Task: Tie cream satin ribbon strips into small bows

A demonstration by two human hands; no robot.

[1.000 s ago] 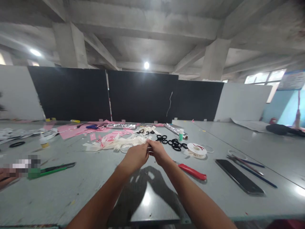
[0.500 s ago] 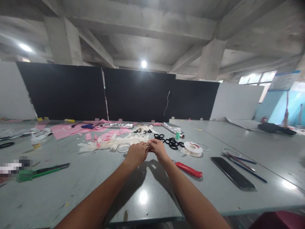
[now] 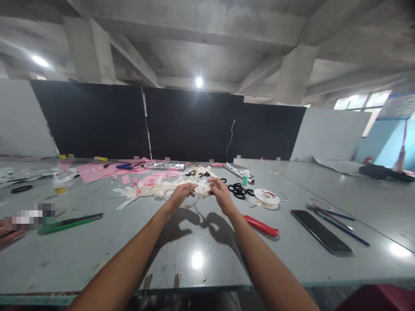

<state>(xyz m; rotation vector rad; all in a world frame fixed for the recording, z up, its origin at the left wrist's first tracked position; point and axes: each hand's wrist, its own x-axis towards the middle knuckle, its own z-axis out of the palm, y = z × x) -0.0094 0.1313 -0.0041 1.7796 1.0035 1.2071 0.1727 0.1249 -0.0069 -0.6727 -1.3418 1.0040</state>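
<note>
A small white frilly piece (image 3: 202, 188) hangs above the table, stretched between my two hands. My left hand (image 3: 182, 194) pinches its left side with the fingertips. On its right side, my right hand (image 3: 221, 193) has thumb and fingers closed on it. Cream and white strips (image 3: 155, 188) lie just behind and to the left of my left hand. Several black rings (image 3: 239, 191) are near my right hand, beside a white ribbon spool (image 3: 266, 197). The piece's finer details are too small to make out.
A red-handled tool (image 3: 262, 226) lies right of my right forearm, with a black phone (image 3: 320, 231) farther right. At left are a green cutter (image 3: 73, 222) and a small bottle (image 3: 59, 185). Pink scraps (image 3: 97, 172), foil (image 3: 168, 166) and a glue stick (image 3: 245, 178) lie farther back.
My hands have moved apart and up, and the white piece now shows spread between them. The whole view has shifted slightly.
</note>
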